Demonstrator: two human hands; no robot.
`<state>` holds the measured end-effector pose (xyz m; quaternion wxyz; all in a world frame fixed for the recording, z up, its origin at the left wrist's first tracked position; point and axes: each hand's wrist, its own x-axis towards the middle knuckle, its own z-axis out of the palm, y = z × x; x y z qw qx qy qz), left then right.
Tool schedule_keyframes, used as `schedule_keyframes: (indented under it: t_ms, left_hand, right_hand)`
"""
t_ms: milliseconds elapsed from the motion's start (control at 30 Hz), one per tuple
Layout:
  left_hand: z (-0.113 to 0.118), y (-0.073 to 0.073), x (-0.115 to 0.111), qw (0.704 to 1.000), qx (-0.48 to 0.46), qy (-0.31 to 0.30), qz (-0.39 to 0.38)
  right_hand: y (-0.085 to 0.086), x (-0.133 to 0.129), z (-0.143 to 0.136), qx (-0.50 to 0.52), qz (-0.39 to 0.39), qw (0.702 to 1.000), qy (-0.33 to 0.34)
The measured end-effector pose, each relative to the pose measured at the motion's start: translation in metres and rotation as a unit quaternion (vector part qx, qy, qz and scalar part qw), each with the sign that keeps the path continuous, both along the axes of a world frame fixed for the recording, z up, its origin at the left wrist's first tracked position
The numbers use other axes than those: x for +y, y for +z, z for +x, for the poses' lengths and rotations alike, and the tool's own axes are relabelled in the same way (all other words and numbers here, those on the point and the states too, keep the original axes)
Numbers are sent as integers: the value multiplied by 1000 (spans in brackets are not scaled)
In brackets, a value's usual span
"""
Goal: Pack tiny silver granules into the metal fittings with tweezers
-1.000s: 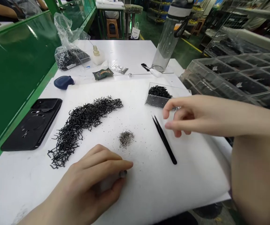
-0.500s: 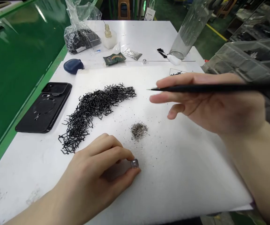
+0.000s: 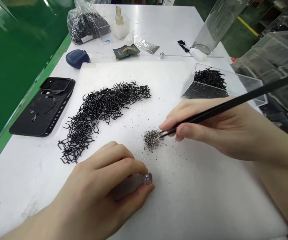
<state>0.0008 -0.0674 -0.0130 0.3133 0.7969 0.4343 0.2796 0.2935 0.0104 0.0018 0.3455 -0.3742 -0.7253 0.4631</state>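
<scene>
Between thumb and forefinger, my left hand (image 3: pixel 101 186) pinches a small clear faceted piece (image 3: pixel 147 178) low over the white mat (image 3: pixel 208 200). My right hand (image 3: pixel 216 126) grips black tweezers (image 3: pixel 216 106), whose tips touch the right side of a little pile of tiny shiny metallic bits (image 3: pixel 151 139). Whether the tips hold a bit is too small to tell. Behind my left hand, a curved heap of thin bent black pieces (image 3: pixel 104 106) lies on the mat.
A clear box (image 3: pixel 248 86) with black pieces stands behind my right hand. To the left lie a black phone (image 3: pixel 42 106) and a dark blue rounded object (image 3: pixel 77 59). At the back are a bag of black pieces (image 3: pixel 86 26), a green packet (image 3: pixel 126 51) and a clear cylinder (image 3: pixel 215 30).
My right hand has turned and brought the tweezers' tips down to the metallic pile. My left hand still pinches the clear piece. The view has shifted slightly.
</scene>
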Motion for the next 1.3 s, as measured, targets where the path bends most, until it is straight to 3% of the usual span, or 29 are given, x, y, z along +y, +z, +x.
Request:
schedule_keyframes:
  t_ms: [133,567,767,1300]
  left_hand:
    - [0,-1,1,1000,-7,-5,-5]
    - [0,-4,1,1000,-10,-18,-12]
    - [1,-1,2,1000,0,-22,-11]
    - [0,-2,0,1000,-9,-26,-12]
  right_hand:
    - [-1,2,5,-44,-25,999,2]
    - [-4,-4,10,-92,2,996,-18]
    - [-6,-5,8,-99,15,994,-50]
    - [-9,-5,10,-79,14,995,-52]
